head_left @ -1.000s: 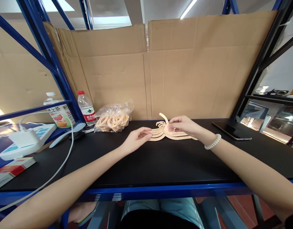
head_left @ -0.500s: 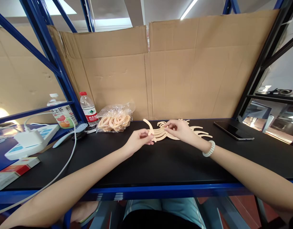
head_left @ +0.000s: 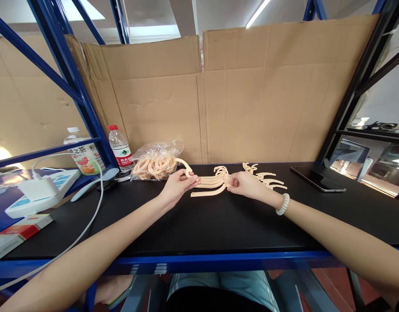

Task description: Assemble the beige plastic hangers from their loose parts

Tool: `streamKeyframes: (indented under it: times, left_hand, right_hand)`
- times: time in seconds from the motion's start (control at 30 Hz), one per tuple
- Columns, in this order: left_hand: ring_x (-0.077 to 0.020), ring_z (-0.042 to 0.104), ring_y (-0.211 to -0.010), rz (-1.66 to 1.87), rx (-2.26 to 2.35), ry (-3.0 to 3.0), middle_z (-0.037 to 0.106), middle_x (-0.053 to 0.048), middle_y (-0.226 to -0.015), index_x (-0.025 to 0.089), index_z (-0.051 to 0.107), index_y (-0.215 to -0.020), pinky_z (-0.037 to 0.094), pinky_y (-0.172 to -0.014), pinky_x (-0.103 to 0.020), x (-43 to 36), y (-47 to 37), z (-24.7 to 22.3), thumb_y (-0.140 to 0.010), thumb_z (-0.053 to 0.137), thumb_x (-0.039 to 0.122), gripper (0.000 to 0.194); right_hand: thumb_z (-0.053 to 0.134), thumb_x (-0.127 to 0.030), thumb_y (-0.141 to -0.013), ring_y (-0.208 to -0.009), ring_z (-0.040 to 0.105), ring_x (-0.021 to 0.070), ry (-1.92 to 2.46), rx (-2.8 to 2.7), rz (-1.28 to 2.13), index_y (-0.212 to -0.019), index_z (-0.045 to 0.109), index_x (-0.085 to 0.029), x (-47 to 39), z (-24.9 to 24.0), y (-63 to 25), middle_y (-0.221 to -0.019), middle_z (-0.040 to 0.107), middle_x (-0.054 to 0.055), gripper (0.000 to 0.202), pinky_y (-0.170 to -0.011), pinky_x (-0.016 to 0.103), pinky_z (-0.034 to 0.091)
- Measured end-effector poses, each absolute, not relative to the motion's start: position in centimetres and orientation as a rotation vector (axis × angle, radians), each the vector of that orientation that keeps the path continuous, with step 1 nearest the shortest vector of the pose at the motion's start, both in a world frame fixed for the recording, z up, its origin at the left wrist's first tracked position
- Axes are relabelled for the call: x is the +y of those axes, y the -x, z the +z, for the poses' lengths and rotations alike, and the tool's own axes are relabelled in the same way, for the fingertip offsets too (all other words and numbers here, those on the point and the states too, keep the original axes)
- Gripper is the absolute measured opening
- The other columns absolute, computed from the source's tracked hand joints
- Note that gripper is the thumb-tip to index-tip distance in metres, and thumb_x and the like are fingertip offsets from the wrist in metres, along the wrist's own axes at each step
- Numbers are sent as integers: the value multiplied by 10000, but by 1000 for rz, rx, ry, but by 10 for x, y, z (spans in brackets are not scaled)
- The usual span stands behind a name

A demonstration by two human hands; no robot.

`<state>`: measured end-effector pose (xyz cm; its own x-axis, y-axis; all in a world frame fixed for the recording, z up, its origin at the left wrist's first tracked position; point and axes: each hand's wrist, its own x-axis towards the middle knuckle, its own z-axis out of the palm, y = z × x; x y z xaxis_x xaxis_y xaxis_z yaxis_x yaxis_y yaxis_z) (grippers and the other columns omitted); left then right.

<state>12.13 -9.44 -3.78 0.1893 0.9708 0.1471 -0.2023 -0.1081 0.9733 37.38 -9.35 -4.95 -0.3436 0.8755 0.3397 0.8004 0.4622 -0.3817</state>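
Observation:
Pinched in my left hand (head_left: 181, 184) is a curved cream-coloured piece (head_left: 184, 163), held up near the plastic bag. My right hand (head_left: 241, 184), wearing a pale beaded bracelet, is closed at the right end of a group of long curved pieces (head_left: 207, 193) lying on the black tabletop. What its fingertips grip is too small to make out. Small curled pieces (head_left: 220, 169) sit just behind that group. More curved pieces (head_left: 271, 181) spread out to the right of my right hand, with curled ones (head_left: 250, 167) behind them.
A clear bag of ring-shaped pieces (head_left: 155, 167) stands by a red-capped bottle (head_left: 120, 147). To the left are a power strip (head_left: 43, 193), a white cable, a light-blue handled item (head_left: 95, 184) and a box (head_left: 20, 234). A phone (head_left: 317, 178) lies at right.
My left hand has moved left with its curved piece, away from the group. My right hand has shifted slightly down, its fingers now at the group's end. One long piece now lies lower and apart.

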Motion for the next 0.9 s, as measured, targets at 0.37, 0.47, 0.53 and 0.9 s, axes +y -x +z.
streamKeyframes:
  times: [0.37, 0.47, 0.53, 0.9]
  left_hand:
    - [-126, 677, -782, 1253, 797, -1149, 711, -87, -835, 82, 663, -835, 537, -807, -217, -100, -122, -27, -738, 685, -2, 130]
    - [-118, 667, -778, 1195, 789, -1160, 705, -91, -858, 73, 685, -812, 531, -813, -205, -102, -123, -30, -744, 685, 11, 91]
    - [-115, 660, -782, 1167, 795, -1158, 698, -88, -855, 70, 691, -787, 523, -824, -203, -100, -123, -31, -730, 702, 18, 78]
    - [-79, 583, -693, 979, 658, -1306, 604, -10, -757, 130, 595, -743, 480, -658, -176, -91, -117, -37, -696, 791, 229, 225]
  right_hand:
    - [680, -309, -699, -632, 583, 158, 1205, -2008, 448, -841, 537, -195, -100, -38, -396, -692, 593, -7, 231, -584, 285, 458]
    - [623, -309, -749, -627, 582, 152, 1123, -1998, 678, -972, 542, -182, -106, -35, -400, -724, 582, -1, 269, -613, 309, 483]
    - [595, -335, -786, -623, 560, 135, 1027, -1989, 823, -969, 550, -173, -109, -32, -400, -747, 571, 4, 248, -618, 308, 484]
    - [628, -477, -805, -598, 482, 95, 820, -1880, 731, -707, 585, -158, -116, -18, -400, -843, 595, 53, 336, -562, 261, 423]
